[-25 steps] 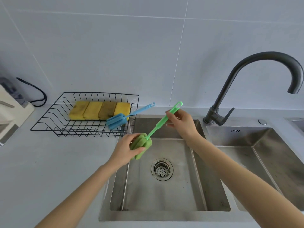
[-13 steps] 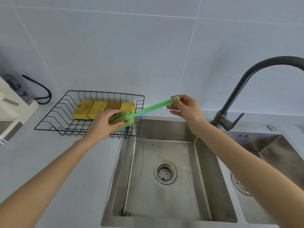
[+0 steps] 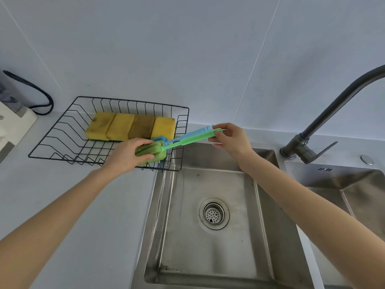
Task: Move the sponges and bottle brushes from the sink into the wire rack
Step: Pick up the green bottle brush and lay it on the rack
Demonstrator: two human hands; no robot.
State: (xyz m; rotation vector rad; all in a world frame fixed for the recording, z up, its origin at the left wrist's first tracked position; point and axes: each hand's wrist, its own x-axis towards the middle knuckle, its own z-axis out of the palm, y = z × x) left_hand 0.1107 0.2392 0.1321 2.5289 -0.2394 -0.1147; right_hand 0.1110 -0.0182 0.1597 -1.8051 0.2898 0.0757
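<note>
A green bottle brush (image 3: 187, 141) is held by both hands over the right end of the black wire rack (image 3: 62, 126). My left hand (image 3: 129, 154) grips its green sponge head inside the rack's near right corner. My right hand (image 3: 231, 138) pinches the loop end of its handle, above the sink's back rim. A blue bottle brush (image 3: 196, 131) lies just behind it, its head in the rack and its handle over the rack's right wall. Several yellow sponges (image 3: 131, 126) lie side by side along the back of the rack.
The steel sink (image 3: 187, 247) with its drain (image 3: 214, 213) lies below my arms, and nothing lies in it. A dark tap (image 3: 325, 119) stands at the right, beside a second basin (image 3: 354, 184). A white appliance (image 3: 12, 126) with a dark cable sits far left.
Both hands carried the green brush from over the sink up and left to the rack. Its sponge head now sits low in the rack beside the blue brush.
</note>
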